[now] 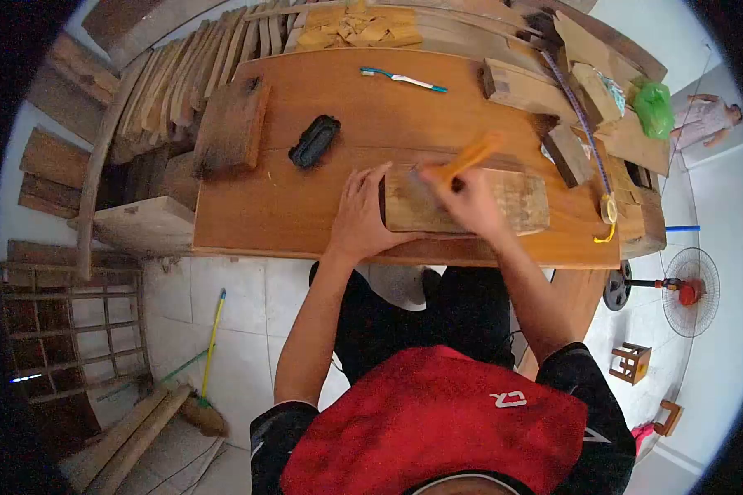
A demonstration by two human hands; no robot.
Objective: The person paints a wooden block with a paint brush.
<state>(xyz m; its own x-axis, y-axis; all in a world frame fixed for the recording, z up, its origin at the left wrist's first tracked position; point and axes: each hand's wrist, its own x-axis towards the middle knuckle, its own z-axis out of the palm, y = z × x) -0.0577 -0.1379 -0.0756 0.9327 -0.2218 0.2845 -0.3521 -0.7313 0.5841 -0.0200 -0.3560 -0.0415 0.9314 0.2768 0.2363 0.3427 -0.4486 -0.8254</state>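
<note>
A wooden block with a worn, stained top lies lengthwise near the front edge of the table. My left hand braces its left end, fingers along that end and thumb along the near side. Above the block, my right hand is closed around an orange-handled tool, blurred by motion. The tool's working end points left over the block, too smeared to identify. Left of the block lies a black oblong object, possibly a brush. Farther back is a blue and white toothbrush.
A dark wooden block sits at the table's left. More wood pieces, a tape measure with its blade out and a green bag are at the right. Stacked boards line the back left. A fan stands right.
</note>
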